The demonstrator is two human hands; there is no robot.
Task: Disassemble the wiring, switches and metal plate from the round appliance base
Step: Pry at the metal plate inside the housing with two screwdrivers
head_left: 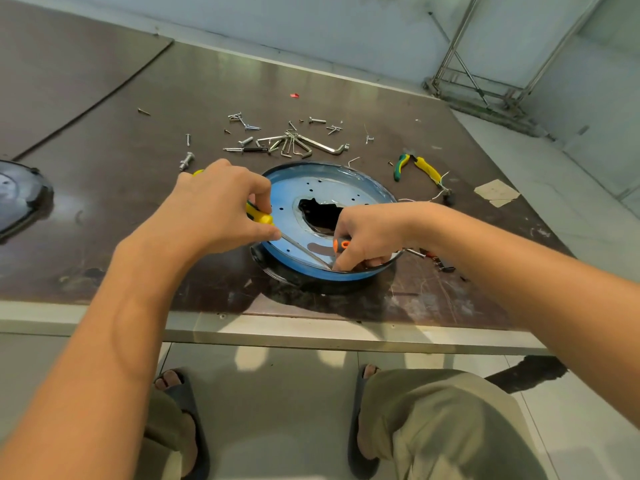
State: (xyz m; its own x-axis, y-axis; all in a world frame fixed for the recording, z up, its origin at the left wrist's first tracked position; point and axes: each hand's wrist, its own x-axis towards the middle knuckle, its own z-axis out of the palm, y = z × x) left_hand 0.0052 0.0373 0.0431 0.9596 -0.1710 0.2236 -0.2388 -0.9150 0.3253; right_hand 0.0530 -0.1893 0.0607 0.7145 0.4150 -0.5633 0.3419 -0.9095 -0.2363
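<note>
The round appliance base [277, 261], with its shiny metal plate [325, 188] on top, lies near the table's front edge. The plate has small holes and a jagged dark opening in its middle. My left hand [221, 206] grips a yellow-handled screwdriver [258, 214]; its shaft slants down to the plate's near rim. My right hand [363, 237] holds an orange-and-black-handled tool [341, 244] at the same spot on the near rim, and its tip is hidden by my fingers.
Loose screws, bolts and a bunch of hex keys [298, 143] lie behind the base. Yellow-green pliers [419, 166] and white wire lie at the right, small parts [438, 261] beside my right wrist, a black round cover [17, 199] at the left edge.
</note>
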